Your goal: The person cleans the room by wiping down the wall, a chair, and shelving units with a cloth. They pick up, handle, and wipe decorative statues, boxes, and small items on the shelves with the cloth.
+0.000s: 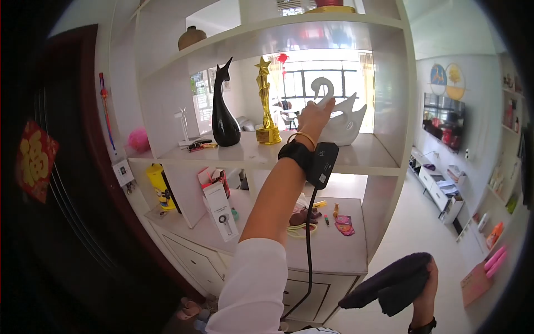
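Observation:
My left hand [315, 118] reaches up to the shelf and grips a white swan figurine [349, 127] near the base of its curved neck; some of the fingers are hidden behind it. A black strap with a boxy device and a cable is on that wrist. Low on the right, my right hand [426, 289] is closed around a dark cloth [395, 281] that hangs folded, apart from the shelf. Left of the swan stand a gold star trophy [267, 111] and a black long-necked cat figurine [224, 119].
A white shelf board [311, 158] carries the figurines, with a small white windmill [183, 125] at its left. Below are a white product box [221, 211], a yellow container [160, 186] and several small items. A dark door [72, 167] stands left; a wall TV [444, 122] hangs right.

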A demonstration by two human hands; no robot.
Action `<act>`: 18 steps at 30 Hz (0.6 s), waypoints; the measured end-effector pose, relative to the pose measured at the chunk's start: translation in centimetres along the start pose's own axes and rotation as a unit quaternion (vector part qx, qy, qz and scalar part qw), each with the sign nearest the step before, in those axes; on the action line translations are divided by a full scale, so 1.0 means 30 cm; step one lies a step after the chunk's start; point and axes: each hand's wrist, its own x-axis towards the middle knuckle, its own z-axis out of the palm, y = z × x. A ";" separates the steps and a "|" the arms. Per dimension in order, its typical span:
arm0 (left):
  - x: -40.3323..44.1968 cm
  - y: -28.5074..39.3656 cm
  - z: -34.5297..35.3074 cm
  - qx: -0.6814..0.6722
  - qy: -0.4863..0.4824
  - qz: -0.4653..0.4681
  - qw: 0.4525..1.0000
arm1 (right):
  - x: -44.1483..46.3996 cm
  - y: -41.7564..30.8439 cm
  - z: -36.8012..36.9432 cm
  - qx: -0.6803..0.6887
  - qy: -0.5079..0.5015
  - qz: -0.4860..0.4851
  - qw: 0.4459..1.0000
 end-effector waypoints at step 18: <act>-0.092 -0.274 -0.638 -0.026 -0.008 0.264 0.964 | -0.068 -0.155 0.400 0.050 -0.014 -0.334 0.941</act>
